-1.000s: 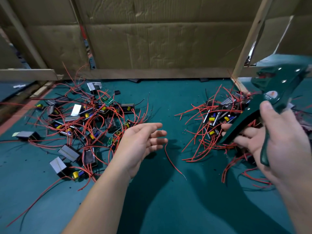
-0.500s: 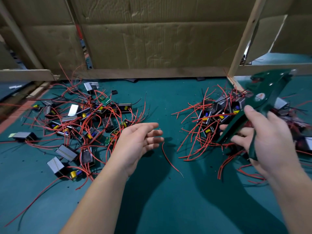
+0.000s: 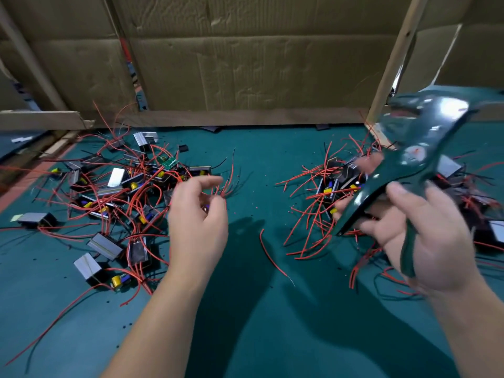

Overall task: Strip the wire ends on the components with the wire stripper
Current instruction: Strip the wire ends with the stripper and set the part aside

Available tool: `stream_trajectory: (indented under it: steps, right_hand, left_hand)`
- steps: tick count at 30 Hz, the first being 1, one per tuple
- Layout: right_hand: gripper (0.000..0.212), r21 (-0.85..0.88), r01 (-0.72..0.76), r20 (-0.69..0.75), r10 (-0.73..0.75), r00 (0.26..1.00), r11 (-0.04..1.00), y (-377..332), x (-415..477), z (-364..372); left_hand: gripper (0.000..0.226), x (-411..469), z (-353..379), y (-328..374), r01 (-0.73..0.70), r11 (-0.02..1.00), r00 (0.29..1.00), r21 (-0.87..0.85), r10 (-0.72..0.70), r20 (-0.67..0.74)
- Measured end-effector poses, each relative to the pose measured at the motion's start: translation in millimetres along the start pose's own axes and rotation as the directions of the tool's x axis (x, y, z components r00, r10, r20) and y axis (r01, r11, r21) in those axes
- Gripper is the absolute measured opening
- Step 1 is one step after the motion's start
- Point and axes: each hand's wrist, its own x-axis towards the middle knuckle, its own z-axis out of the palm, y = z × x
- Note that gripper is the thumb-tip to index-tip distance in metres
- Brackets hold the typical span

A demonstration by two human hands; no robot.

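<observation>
Left hand [image 3: 196, 225] moved toward components [image 3: 116, 177], right hand [image 3: 433, 241] gripping wire stripper [image 3: 403, 137]

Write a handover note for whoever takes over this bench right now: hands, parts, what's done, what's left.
Left hand: fingers curled at the edge of the left pile of components; whether it pinches a wire cannot be told.
Right hand: grips the wire stripper, held up over the right pile; no wire seen in the tool.
A loose red wire lies on the green mat between the piles.
Done: which components are already stripped cannot be told from here.
Left: probably take a component, strip its wire ends, set it aside, repeat.
</observation>
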Motion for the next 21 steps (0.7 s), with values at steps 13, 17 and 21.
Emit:
stream_trajectory:
  steps: [13, 17, 21]
  right_hand:
    - [0.060, 0.108, -0.412, 0.133, 0.397, 0.908, 0.905, 24, -15, 17]
    - [0.048, 0.089, -0.406, 0.134, 0.393, 0.910, 0.910, 28, -15, 14]
    - [0.041, 0.060, -0.399, 0.148, 0.387, 0.910, 0.915, 31, -16, 13]
  left_hand:
    - [0.061, 19, -34, -23, 0.100, 0.612, 0.984, 0.784, -0.176, 0.012]
    - [0.035, 28, -41, -33, 0.009, 0.766, 0.996, 0.643, -0.064, 0.062]
    - [0.033, 29, -41, -34, 0.023, 0.915, 0.999, 0.404, -0.006, -0.042]
